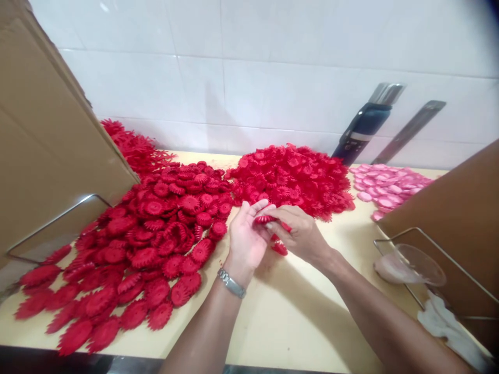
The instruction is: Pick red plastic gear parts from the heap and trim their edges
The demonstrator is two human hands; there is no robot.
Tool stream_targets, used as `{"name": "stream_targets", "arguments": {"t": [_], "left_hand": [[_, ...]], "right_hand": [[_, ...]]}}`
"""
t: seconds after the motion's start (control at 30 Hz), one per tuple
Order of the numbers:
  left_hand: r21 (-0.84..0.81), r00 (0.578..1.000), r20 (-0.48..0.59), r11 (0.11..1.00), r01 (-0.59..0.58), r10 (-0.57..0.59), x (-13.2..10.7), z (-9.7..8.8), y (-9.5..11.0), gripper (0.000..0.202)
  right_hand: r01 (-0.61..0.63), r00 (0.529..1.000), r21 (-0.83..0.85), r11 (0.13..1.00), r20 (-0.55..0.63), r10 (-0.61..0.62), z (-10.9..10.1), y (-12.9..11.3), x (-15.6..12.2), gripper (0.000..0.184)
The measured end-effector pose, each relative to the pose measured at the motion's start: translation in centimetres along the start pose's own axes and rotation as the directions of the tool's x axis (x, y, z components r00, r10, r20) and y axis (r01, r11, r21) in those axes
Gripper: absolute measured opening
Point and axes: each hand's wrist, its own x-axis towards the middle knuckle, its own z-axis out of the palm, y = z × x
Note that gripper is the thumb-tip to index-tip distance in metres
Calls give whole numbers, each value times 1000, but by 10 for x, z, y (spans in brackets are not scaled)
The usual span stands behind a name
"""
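Over the middle of the table, my left hand [248, 239], with a metal-band watch at the wrist, is turned palm up, its fingers partly curled. A red flower disc [264, 219] with a toothed edge lies against its fingers. My right hand [302, 231] meets it from the right, thumb and fingers pinched on the disc. A bit of red also shows between the right fingers, partly hidden. Just below the hands, a loose red flower piece [279, 247] lies on the table.
Left is a broad heap of cupped red flower discs [156, 254]; behind my hands, a pile of red petal pieces [296, 176]. Pink discs [390, 184] lie right. A dark blue bottle [362, 132] stands by the tiled wall. Cardboard [50, 124], a wire frame [417, 228] and a clear cup [423, 265] flank.
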Motion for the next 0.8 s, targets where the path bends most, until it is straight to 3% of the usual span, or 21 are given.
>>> {"name": "stream_targets", "arguments": {"t": [0.07, 0.13, 0.2, 0.33, 0.5, 0.67, 0.8], "left_hand": [[90, 998, 51, 995, -41, 37, -1, 0, -2, 21], [220, 988, 109, 966, -134, 113, -2, -1, -3, 19], [341, 974, 136, 915, -218, 182, -1, -2, -6, 19], [421, 964, 106, 868, -265, 243, 0, -2, -9, 15], [424, 965, 111, 867, -261, 236, -2, -1, -12, 15], [390, 961, 131, 878, -277, 244, -2, -2, -11, 15], [412, 962, 152, 870, -270, 227, -3, 1, -11, 15]], "right_hand": [[-169, 983, 128, 977, -48, 176, -4, 0, 0, 22], [-313, 937, 286, 906, -61, 343, -9, -1, -1, 24], [-376, 905, 405, 833, -31, 424, -13, -1, -3, 25], [-400, 894, 539, 742, 52, 444, -17, -1, -7, 24], [-364, 874, 574, 733, -63, 483, -22, 0, -4, 29], [-408, 886, 651, 640, 112, 450, -24, -1, -4, 27], [-447, 856, 731, 516, 181, 485, -24, 0, -10, 25]]}}
